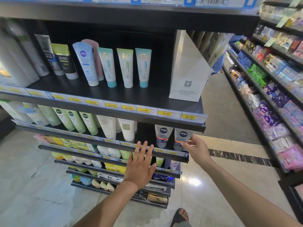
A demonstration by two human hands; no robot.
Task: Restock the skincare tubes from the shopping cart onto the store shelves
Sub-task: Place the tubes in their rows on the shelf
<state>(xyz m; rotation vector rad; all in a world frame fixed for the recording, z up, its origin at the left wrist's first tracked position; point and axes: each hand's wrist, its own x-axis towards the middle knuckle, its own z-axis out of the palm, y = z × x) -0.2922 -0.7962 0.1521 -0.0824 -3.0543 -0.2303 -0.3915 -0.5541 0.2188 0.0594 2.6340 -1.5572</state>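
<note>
1. The right hand [197, 149] reaches to the far right end of the second shelf [173, 154]. Its thumb and forefinger pinch the right edge of a grey Nivea Men tube [181, 138], which stands cap-down there.
2. A second Nivea Men tube [163, 135] stands cap-down just beside it on the left, apart from that hand.
3. The left hand [141, 167] holds nothing. It is flat, with fingers straight and spread and fingertips up at the same shelf's price rail, left of the two tubes. Whether it touches the rail cannot be told.
4. Further left on that shelf stand white tubes [126, 130], then a row of pale green tubes [77, 122].
5. The upper shelf [147, 96] carries a blue Nivea tube [86, 63] and three white tubes with teal and green ends [125, 68], all cap-down. A white paper bag [188, 68] stands at its right end. Yellow price labels [144, 110] line its front edge.
6. A sandalled foot [180, 215] stands on the polished floor. Across the aisle is a rack of coloured packets [270, 99].
</note>
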